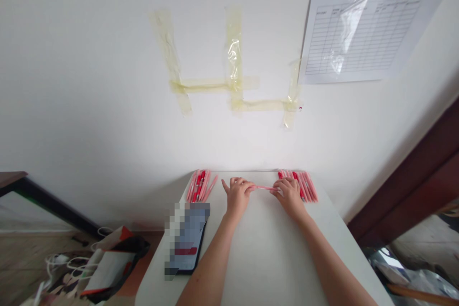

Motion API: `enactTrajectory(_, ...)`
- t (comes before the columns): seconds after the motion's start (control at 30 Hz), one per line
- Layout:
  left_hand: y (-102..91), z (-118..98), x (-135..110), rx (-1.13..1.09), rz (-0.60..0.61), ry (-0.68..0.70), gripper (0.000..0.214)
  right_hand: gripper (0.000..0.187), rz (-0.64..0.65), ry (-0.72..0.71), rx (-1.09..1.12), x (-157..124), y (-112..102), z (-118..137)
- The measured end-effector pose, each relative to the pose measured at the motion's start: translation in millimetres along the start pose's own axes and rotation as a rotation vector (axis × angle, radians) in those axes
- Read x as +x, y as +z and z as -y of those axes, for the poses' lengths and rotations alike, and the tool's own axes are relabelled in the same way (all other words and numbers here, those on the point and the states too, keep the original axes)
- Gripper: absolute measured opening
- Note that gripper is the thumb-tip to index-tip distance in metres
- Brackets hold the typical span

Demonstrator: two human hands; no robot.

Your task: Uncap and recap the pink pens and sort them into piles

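A slim pink pen [264, 188] lies crosswise between my two hands, above the far half of the white table. My left hand [239, 194] pinches its left end, with the thumb side partly hidden and one finger sticking out to the left. Closed on the right end is my right hand [289, 194], its fingers covering that tip. Left of my left hand is a group of pink and red pens [198, 186]. Another row of pink and red pens [306, 186] lies just beyond and right of my right hand.
A phone [184, 244], partly pixelated, lies on the white table [268, 267] left of my left forearm. The wall [107, 81] rises at the table's far edge, bearing yellowed tape [234, 52] and a printed sheet [358, 33]. Bags [111, 263] stand on the floor at left.
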State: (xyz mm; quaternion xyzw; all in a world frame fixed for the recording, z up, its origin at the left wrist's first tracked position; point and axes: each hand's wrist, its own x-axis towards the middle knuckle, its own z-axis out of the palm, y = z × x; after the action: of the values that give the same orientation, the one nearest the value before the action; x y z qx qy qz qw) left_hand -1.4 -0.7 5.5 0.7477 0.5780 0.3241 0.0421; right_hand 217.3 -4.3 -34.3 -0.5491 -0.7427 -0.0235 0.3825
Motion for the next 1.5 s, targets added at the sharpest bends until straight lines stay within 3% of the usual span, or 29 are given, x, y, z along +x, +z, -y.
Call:
enactTrajectory(0.53, 1.1, 3.3, -0.6, 0.041, -0.01, -0.097, 0.015, 0.025, -0.121, 0.048, 0.023, 1.0, -1.2, -11.5)
enactTrajectory(0.83, -0.3, 6.6, 0.2, 0.093, -0.089, -0.174, 0.014, 0.025, -0.126, 0.08, 0.011, 0.5, -3.0, -20.7)
enactTrajectory(1.2, 0.1, 5.8, 0.7, 0.1, -0.067, -0.185, 0.017, 0.025, -0.177, 0.08, 0.003, 1.5, -1.5, -24.0)
enactTrajectory(1.5, 6.5, 6.9, -1.7, 0.217, 0.039, -0.26, 0.021, 0.026, -0.17, 0.088, 0.001, 0.1, 0.4, -21.7)
